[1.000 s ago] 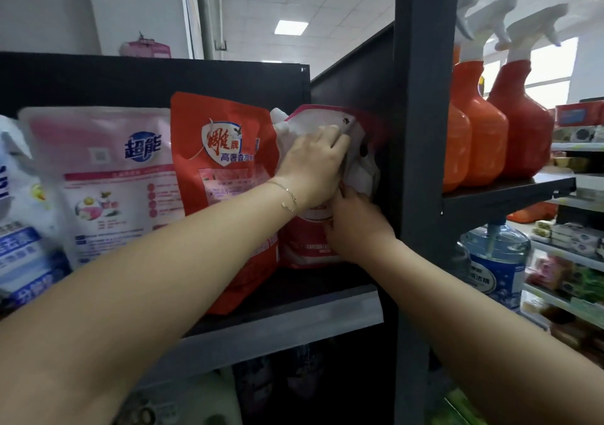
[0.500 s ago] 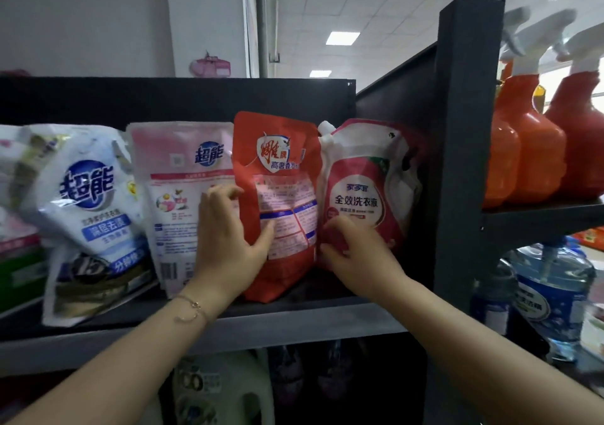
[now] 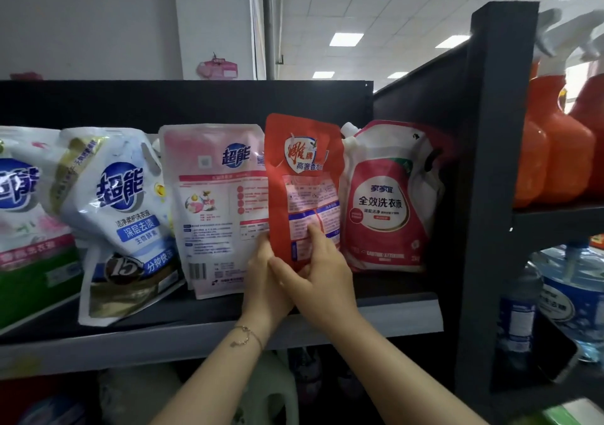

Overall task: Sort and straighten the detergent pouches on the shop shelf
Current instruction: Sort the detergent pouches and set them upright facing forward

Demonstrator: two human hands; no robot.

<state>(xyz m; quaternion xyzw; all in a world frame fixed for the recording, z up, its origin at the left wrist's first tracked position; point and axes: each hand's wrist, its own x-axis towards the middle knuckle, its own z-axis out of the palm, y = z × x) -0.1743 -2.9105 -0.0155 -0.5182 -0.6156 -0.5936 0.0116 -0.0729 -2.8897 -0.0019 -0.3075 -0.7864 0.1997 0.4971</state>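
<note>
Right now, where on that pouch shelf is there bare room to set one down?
Bare shelf board shows along the front, before the red-and-white spouted pouch, and a strip before the pink pouch. Leftward it is crowded: the blue-and-white pouch tilts, overlapping the pink one. The left hand and right hand hold the orange pouch.

bare forearms, thin gold bracelet [image 3: 245, 335]

— What sort of place is shown?
— A shop: detergent pouches [image 3: 121, 215] are lined up, labels outward, on a dark shelf [image 3: 392, 315] at centre. Orange spray bottles [image 3: 562, 156] are stocked at upper right, large blue bottles [image 3: 585, 297] below them.
</note>
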